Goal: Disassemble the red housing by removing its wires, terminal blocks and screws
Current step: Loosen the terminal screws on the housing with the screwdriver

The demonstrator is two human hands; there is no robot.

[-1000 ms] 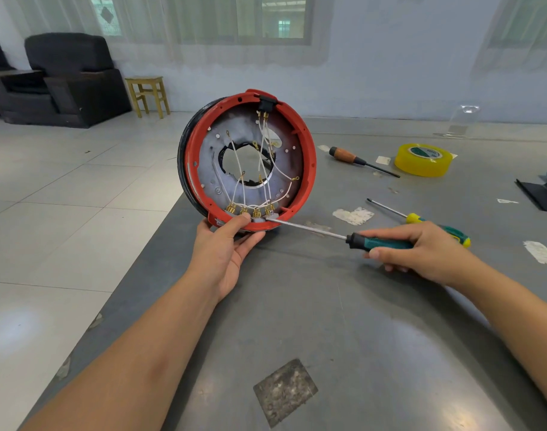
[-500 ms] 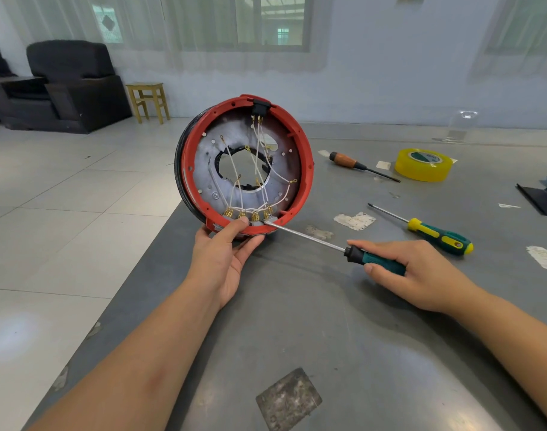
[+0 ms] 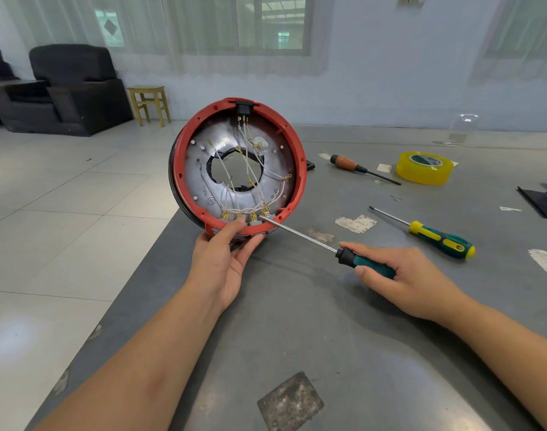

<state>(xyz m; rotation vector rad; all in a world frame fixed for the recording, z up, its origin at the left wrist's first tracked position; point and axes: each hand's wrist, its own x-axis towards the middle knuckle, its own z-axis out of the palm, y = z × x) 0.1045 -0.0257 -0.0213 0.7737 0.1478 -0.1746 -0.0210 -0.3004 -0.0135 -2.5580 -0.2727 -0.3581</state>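
Standing on edge at the table's near corner, the red housing shows white wires and brass terminals; no writing is legible. The left hand grips its lower rim, thumb inside. The right hand holds a green-handled screwdriver, tip at the terminals.

Left hand hides the red housing's bottom rim; dark objects run off the frame's right edge.
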